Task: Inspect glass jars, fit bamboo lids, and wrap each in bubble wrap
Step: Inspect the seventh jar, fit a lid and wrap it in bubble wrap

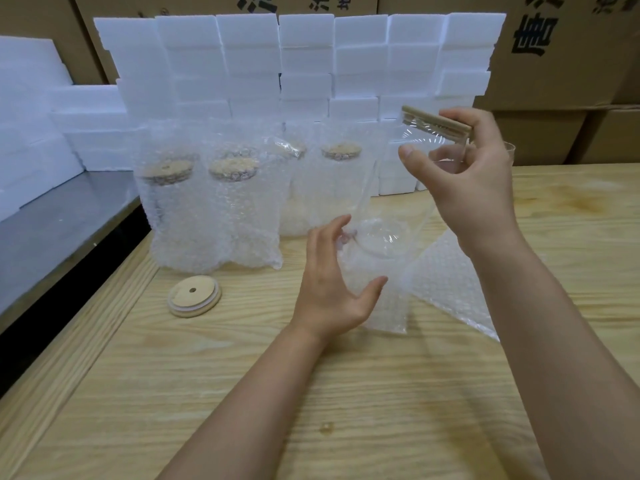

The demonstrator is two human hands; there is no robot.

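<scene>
Head-worn view, forward-down, close over table (pixel 311 393)

Left hand (pixel 330 296), right hand (pixel 478 181): both bare. Forearms (pixel 561 341) bare to frame edge. Right thumbnail (pixel 408 151) short, plain.

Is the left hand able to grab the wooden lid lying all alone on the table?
Probably yes. The loose lid lies flat on bare table, just left of the left hand, with nothing between them. That hand looks open, though it would leave the glass jar it seems to steady.
</scene>
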